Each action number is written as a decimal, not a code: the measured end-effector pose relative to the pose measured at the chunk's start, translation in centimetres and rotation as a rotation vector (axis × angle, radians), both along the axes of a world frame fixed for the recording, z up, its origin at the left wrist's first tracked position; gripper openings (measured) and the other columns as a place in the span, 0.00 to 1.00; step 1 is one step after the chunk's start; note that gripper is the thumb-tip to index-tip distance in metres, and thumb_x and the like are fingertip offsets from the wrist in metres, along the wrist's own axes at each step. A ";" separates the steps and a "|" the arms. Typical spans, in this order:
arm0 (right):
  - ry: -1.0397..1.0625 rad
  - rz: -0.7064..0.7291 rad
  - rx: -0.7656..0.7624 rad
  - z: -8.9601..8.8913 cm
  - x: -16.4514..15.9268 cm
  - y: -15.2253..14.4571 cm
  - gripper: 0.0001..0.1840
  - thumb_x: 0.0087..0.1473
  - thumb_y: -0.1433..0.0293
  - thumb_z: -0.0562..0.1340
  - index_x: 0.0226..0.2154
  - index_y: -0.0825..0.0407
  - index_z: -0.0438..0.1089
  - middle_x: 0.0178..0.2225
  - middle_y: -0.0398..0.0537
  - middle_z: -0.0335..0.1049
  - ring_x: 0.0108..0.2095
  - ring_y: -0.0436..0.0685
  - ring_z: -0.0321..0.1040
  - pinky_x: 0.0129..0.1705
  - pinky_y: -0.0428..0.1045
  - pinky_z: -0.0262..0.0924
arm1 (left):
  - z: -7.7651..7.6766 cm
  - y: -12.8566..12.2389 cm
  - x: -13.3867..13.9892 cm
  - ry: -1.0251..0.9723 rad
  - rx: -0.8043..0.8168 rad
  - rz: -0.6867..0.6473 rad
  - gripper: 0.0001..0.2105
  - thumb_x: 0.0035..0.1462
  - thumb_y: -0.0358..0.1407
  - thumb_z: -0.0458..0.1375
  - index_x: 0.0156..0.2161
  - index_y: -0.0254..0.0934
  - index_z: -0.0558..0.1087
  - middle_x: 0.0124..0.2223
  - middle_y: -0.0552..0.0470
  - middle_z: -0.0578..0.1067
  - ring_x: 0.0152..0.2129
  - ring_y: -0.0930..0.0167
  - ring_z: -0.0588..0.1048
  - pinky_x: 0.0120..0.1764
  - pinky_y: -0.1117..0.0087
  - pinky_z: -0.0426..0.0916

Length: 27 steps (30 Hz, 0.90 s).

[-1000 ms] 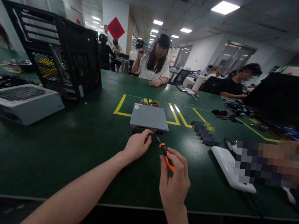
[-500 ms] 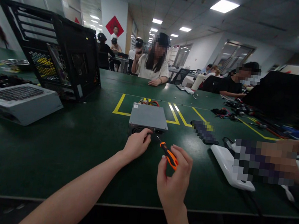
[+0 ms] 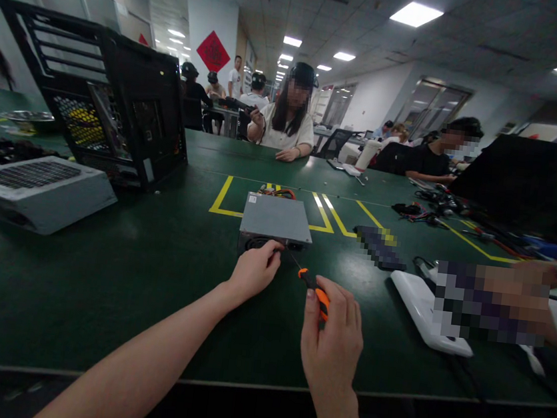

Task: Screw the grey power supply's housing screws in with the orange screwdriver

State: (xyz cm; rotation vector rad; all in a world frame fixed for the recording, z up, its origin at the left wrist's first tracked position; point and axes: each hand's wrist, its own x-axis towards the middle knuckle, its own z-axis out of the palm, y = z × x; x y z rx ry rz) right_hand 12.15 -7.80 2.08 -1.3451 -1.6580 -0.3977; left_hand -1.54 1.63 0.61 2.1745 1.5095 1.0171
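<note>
A grey metal computer power supply [image 3: 277,217] lies on the green table, its cables bunched at the far side. My left hand [image 3: 254,270] is at its near face, thumb and fingers pinched together by the fan grille; whatever they hold, if anything, is too small to make out. In my right hand [image 3: 335,326] is an orange and black screwdriver [image 3: 319,299], gripped by the handle between thumb and fingers. Its thin shaft slants up and left toward the near face, close to my left fingertips. Whether the tip touches a screw cannot be seen.
At left stand a black computer case [image 3: 120,97] and a second power supply [image 3: 39,188]. To the right are a blurred-out phone-like object [image 3: 379,247], a white device [image 3: 422,309] and a co-worker's hand [image 3: 524,297]. Another person [image 3: 288,119] sits across the table.
My right hand has shifted slightly right and turned, its fingers now further round the screwdriver handle. My left hand and the power supply stay put. The person opposite has lowered a raised hand.
</note>
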 end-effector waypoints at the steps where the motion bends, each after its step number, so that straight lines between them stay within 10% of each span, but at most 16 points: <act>1: 0.014 -0.013 -0.031 0.0 0.0 -0.1 0.13 0.57 0.69 0.53 0.46 0.52 0.60 0.39 0.52 0.66 0.39 0.58 0.66 0.37 0.53 0.65 | 0.0 0.0 0.0 -0.002 -0.002 0.001 0.11 0.58 0.35 0.46 0.43 0.41 0.67 0.26 0.54 0.73 0.22 0.72 0.72 0.27 0.73 0.61; 19: 0.249 0.336 -0.157 -0.4 -0.9 -0.6 0.04 0.53 0.73 0.55 0.33 0.50 0.63 0.42 0.50 0.66 0.44 0.56 0.65 0.43 0.54 0.63 | 0.1 0.0 -0.1 -0.024 -0.010 -0.010 0.12 0.59 0.36 0.45 0.44 0.41 0.67 0.30 0.53 0.75 0.25 0.71 0.73 0.29 0.73 0.63; 27: 0.413 0.259 -0.126 -1.4 -0.5 -0.1 0.12 0.51 0.73 0.59 0.40 0.51 0.60 0.45 0.52 0.63 0.45 0.57 0.64 0.44 0.56 0.62 | 0.3 -0.2 -0.1 -0.034 -0.011 -0.010 0.12 0.59 0.35 0.45 0.44 0.40 0.68 0.28 0.54 0.74 0.23 0.72 0.72 0.28 0.73 0.62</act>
